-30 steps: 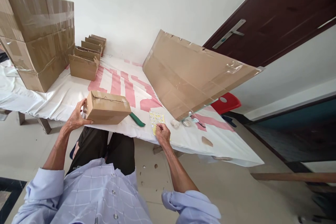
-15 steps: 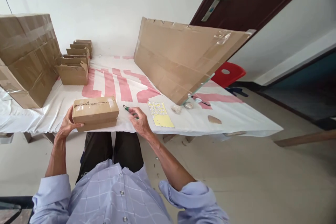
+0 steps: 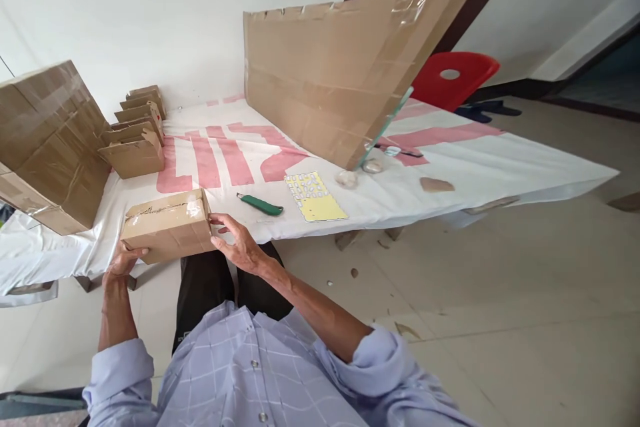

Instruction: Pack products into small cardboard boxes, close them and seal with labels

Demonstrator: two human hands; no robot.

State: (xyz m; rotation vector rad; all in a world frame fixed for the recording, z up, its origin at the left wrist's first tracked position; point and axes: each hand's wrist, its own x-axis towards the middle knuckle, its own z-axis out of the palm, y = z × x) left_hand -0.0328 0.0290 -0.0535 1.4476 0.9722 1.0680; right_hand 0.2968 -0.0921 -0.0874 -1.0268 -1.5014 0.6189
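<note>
A small taped cardboard box (image 3: 175,238) sits at the table's front edge, with a ragged dark line along its top. My left hand (image 3: 121,260) grips its left end, the thumb on the front face and the other fingers partly hidden. At the opposite end, my right hand (image 3: 240,248) holds the box between thumb and fingers. A green utility knife (image 3: 263,205) lies on the cloth just beyond my right hand. Right of the knife is a yellow sheet (image 3: 323,209) bearing small whitish pieces.
Several open small boxes (image 3: 135,157) stand in a row beside a large carton (image 3: 55,140) at left. A big cardboard panel (image 3: 325,73) leans at the back. Clear tape rolls (image 3: 373,165) and a brown scrap (image 3: 436,185) lie rightward. Behind is a red chair (image 3: 455,80).
My right hand has let go of the utility knife, now lying on the cloth, and moved left onto the box's right end. The box is tilted slightly and the camera view has shifted.
</note>
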